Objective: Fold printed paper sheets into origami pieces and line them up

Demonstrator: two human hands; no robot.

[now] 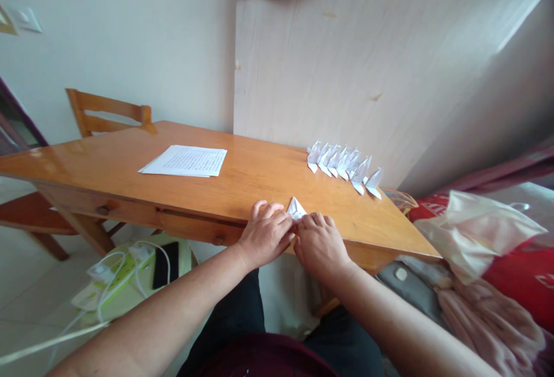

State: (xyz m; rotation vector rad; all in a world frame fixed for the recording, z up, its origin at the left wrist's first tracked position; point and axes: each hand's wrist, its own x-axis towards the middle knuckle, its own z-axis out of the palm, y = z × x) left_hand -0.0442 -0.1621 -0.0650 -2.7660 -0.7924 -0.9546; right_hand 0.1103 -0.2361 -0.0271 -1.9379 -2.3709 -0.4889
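Note:
A small folded piece of paper (295, 208) with a pointed tip lies at the front edge of the wooden table (255, 163). My left hand (267, 231) presses on its left side, and my right hand (319, 242) is on its lower right. Both hands have their fingers bent and close together around the paper's near end, which they partly hide. Farther back on the right, several folded paper figures (344, 163) with upright points stand in a row.
A stack of printed sheets (186, 161) lies on the table's left half. A wooden chair (110, 112) is behind it. Below left, a power strip (123, 273) with cables and a black phone (165, 264) rest on a small stand. Bags (480, 227) and cloth crowd the right side.

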